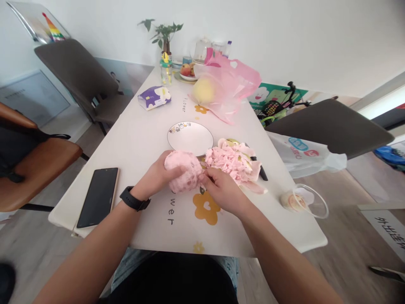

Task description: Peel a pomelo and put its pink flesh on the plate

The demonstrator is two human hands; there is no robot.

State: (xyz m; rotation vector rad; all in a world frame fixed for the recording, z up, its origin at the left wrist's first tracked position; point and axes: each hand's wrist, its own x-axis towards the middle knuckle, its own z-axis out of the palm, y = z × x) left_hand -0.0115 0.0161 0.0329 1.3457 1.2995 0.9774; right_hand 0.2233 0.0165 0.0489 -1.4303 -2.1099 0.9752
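Note:
My left hand (155,179) is shut around a round pink ball in foam netting (184,171), probably a wrapped fruit. My right hand (221,191) pinches the ball's lower right side with its fingertips. Just right of the ball lies a heap of torn pink foam and pale peel (232,162). A black-handled knife (261,172) pokes out from under the heap. Behind my hands is a white plate (190,138) with a patterned rim, and its near edge is hidden by the ball and heap. A black smartwatch (134,198) circles my left wrist.
A black phone (98,197) lies left of my hands on the white flowered table (177,230). Farther back are a pink plastic bag (232,86) holding a yellow pomelo (204,90), a tissue pack (154,98) and a fruit plate (186,71). A clear plastic cup (304,202) stands near the right edge.

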